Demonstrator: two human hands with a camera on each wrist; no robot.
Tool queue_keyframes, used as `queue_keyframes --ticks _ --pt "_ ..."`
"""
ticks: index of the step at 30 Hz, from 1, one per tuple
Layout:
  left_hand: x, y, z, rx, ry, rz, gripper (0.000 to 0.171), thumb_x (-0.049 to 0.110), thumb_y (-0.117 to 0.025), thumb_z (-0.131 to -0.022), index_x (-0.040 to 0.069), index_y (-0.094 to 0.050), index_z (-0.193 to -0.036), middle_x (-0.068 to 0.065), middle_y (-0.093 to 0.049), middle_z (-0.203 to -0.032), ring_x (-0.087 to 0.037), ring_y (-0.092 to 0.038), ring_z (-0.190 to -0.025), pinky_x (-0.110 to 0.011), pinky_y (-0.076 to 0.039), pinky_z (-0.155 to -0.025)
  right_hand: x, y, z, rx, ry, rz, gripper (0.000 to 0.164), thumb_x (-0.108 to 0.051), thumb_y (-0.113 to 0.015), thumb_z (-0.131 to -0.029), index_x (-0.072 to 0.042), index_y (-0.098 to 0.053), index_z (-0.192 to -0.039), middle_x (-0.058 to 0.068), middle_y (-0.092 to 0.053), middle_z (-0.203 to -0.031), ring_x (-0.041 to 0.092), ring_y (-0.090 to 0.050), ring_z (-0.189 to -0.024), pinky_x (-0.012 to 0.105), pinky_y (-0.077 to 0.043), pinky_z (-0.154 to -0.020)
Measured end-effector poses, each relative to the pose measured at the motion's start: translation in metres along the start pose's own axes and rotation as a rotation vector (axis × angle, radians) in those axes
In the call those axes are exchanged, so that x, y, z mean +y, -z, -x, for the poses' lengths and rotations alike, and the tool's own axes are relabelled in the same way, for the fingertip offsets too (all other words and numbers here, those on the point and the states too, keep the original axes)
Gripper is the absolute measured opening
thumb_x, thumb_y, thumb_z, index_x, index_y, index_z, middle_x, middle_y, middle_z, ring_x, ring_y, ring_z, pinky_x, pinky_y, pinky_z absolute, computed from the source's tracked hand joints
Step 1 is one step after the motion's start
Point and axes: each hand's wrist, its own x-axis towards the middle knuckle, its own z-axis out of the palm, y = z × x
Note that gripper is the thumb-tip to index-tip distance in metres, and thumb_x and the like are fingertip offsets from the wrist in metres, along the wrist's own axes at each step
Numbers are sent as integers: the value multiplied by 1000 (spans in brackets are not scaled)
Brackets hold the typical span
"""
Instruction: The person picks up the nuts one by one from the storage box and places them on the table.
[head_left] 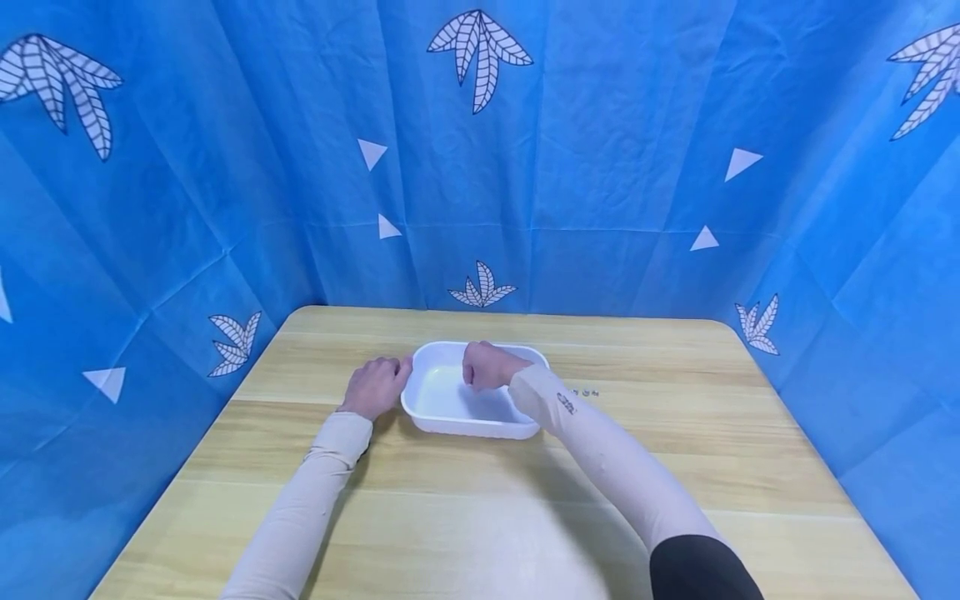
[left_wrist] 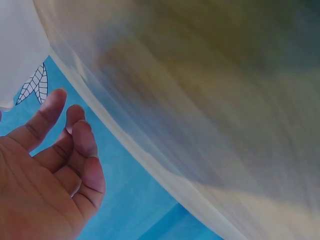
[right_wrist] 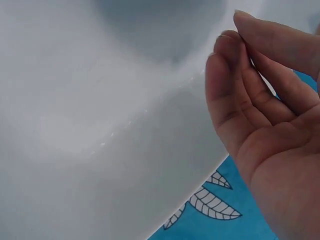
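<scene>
A white plastic basin (head_left: 442, 398) stands on the wooden table. At its left end my left hand (head_left: 377, 386) has its thumb at the rim. The left wrist view shows that hand's fingers (left_wrist: 85, 137) loosely bent beside the basin (left_wrist: 20, 45), with nothing visible between them. Over the basin's inside is my right hand (head_left: 491, 367), knuckles up. In the right wrist view its fingers (right_wrist: 220, 82) are curled and their tips meet near the thumb (right_wrist: 272, 40). I see no object there, though the inner fingers are partly covered.
Several tiny greyish pieces (head_left: 586, 392) lie on the table (head_left: 465, 517), just right of the basin and near my right forearm. A blue curtain (head_left: 600, 150) with white leaf prints surrounds the table at the back and both sides.
</scene>
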Motion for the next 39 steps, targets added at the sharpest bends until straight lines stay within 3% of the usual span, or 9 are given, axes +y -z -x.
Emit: queue_keyframes --ticks 2,4,16,24,32,39 --pt "0 0 0 2 -1 2 69 50 -27 -110 -3 -71 -118 -24 -72 -115 -42 -67 -106 -57 -53 -91 0 2 1 26 4 -35 18 9 -71 -84 -2 -82 -92 7 -78 -91 13 -67 -79 23 -57 -75" --pt "0 0 0 3 -1 3 69 50 -27 -110 -2 -71 -118 -24 -72 -115 -42 -67 -107 -57 -53 -92 0 3 2 50 12 -70 16 4 -76 -85 -3 -82 -99 11 -80 -102 18 -73 -90 28 -60 -84" --pt "-1 -1 0 -3 -5 16 68 50 -27 -110 -1 -71 -117 -22 -73 -113 -40 -67 -106 -58 -52 -93 -2 13 10 143 35 -297 16 -3 -82 -86 -1 -80 -101 9 -80 -97 16 -73 -87 26 -60 -84" --pt "0 1 -1 10 -15 24 67 49 -28 -110 -1 -72 -112 -22 -73 -109 -40 -68 -101 -56 -53 -88 -3 21 17 196 45 -375 16 -5 -82 -85 0 -80 -100 9 -80 -96 14 -74 -86 26 -60 -83" --pt "-4 -3 -2 -1 -10 10 71 52 -25 -110 -2 -71 -117 -23 -72 -112 -41 -68 -104 -57 -53 -89 -1 23 21 221 49 -466 13 -6 -84 -84 -4 -80 -97 7 -81 -95 14 -75 -85 27 -61 -83" --pt "-4 -2 -4 -10 -14 5 73 53 -25 -110 -3 -70 -119 -25 -71 -115 -42 -68 -106 -57 -54 -89 1 26 27 229 43 -537 19 -6 -84 -85 1 -79 -102 10 -80 -99 16 -76 -87 29 -62 -85"
